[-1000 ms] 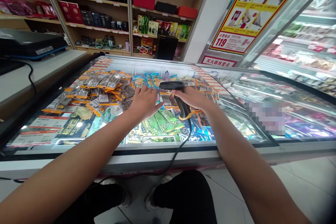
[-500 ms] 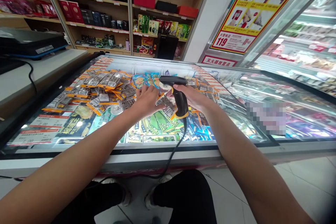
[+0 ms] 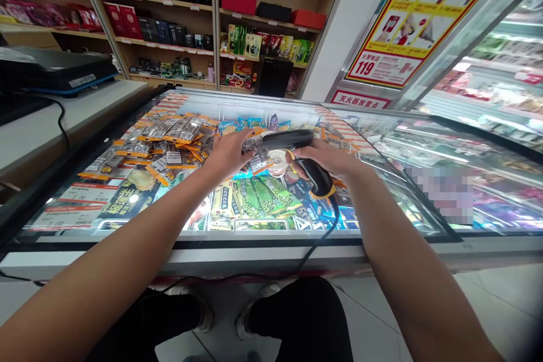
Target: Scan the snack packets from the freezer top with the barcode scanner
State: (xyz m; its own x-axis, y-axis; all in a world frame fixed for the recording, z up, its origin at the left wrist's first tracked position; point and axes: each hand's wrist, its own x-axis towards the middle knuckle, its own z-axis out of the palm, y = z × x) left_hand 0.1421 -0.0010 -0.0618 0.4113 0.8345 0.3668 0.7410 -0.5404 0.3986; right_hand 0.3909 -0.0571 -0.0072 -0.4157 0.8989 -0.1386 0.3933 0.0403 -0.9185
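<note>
My right hand [image 3: 324,158] is wrapped round the grip of a black barcode scanner [image 3: 318,176] with yellow trim. Its head points left, towards a small clear snack packet [image 3: 259,162] with orange edges. My left hand [image 3: 227,154] has thumb and fingers closed on that packet's left side, just above the glass top. To the left lies a loose pile of similar orange-edged packets [image 3: 182,131]. A dark cable [image 3: 324,237] runs from the scanner's grip down over the front edge.
Under the glass of the chest freezer [image 3: 263,246] lie green and blue packages [image 3: 267,195]. A counter [image 3: 93,107] with a black device [image 3: 63,70] stands at left. Shelves [image 3: 169,3] with bottles and boxes line the back. A red and yellow poster [image 3: 416,22] hangs at right.
The scanner has tilted, its grip swinging right and its head now level with the packet. My left hand has shifted slightly left, with the packet now more visible. The whole view has shifted a little.
</note>
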